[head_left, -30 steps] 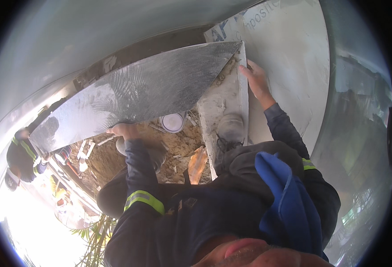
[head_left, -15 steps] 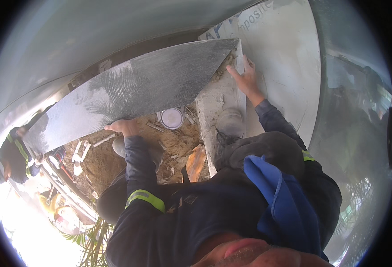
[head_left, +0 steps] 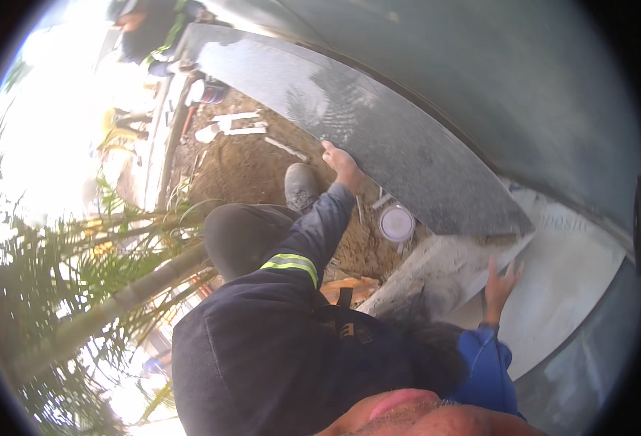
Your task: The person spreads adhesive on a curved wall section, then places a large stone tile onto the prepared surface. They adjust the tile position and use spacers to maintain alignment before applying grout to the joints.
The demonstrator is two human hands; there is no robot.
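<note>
A long dark grey polished slab (head_left: pixel 379 123) stretches from the upper left to the right, with palm-frond reflections on its face. My left hand (head_left: pixel 344 166) grips its near edge about midway along. The slab's right end lies over a rough, dusty concrete ledge (head_left: pixel 426 272). My right hand (head_left: pixel 501 289) is apart from the slab, fingers spread, over the ledge's edge and a pale panel (head_left: pixel 560 291). At the far left end, another person's hand (head_left: pixel 184 67) is at the slab.
Below the slab, a white round bucket (head_left: pixel 397 222) stands on sandy soil (head_left: pixel 240 167) beside my boot (head_left: pixel 301 185). White offcuts (head_left: pixel 240 123) and another bucket (head_left: pixel 208 92) lie farther left. Palm stems (head_left: pixel 117 305) rise at my left; a smooth grey-green wall (head_left: pixel 495 65) runs behind the slab.
My view has turned, so the slab now slants down to the right. My right hand has moved back from beside the slab's end. The left hand stays on the near edge.
</note>
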